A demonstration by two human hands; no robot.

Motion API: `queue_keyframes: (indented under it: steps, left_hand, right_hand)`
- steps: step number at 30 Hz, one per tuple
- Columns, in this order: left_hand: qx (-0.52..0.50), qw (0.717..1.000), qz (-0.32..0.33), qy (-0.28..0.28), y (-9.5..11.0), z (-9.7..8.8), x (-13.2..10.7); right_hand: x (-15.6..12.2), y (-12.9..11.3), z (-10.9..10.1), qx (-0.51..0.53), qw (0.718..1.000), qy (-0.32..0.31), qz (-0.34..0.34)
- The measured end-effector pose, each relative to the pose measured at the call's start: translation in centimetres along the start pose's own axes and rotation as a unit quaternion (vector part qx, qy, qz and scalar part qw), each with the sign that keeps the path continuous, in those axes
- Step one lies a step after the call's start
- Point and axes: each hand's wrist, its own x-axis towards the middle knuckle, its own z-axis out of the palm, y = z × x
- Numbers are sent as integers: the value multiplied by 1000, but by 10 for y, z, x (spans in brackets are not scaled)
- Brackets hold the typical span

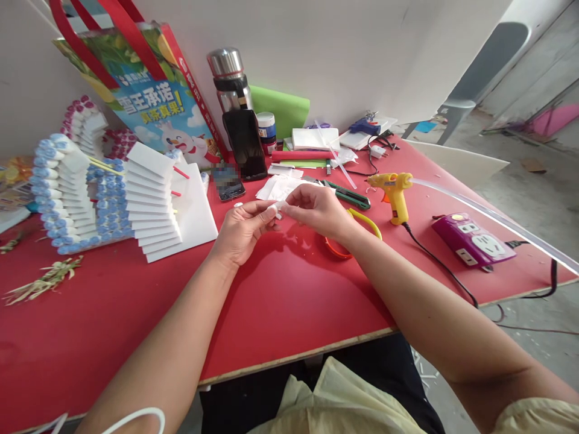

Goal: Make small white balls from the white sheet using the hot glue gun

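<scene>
Both hands meet over the middle of the red table (289,301). Between their fingertips is a small white piece (279,206), partly hidden; it looks like paper or foam, but I cannot tell which. My left hand (244,232) pinches it from the left, thumb against fingers. From the right, my right hand (319,208) pinches the same piece. Just behind the hands lie white paper scraps (271,188). Scissors with orange and yellow handles (371,222) lie partly under my right wrist. A green utility knife (350,196) rests beyond that hand.
At right are a yellow glue gun (393,190) with a long clear glue stick and a purple power strip (474,241). Folded white and blue paper models (67,193) stand left. Behind are a phone (245,144), a steel flask (226,66) and a printed bag (154,102).
</scene>
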Motion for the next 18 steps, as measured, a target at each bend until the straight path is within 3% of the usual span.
queue_keyframes:
  steps: [4, 9, 11, 15, 18]
  left_hand:
    - [4, 1000, -1, 1, 1, 1, -1]
    - [-12, 1000, -9, -1, 1, 0, -1]
    - [-10, 1000, -1, 2, -1, -1, 0]
    - [71, 995, 68, 35, -5, -1, 0]
    - [189, 971, 140, 47, -5, 1, -3]
  right_hand:
    - [-1, 0, 2, -6, 1000, -11, 0]
    - [-2, -2, -4, -109, 990, 63, -55]
    - [-1, -3, -7, -102, 991, 77, -47]
    - [2, -3, -10, 79, 993, 28, 88]
    - [3, -4, -10, 217, 946, -45, 235]
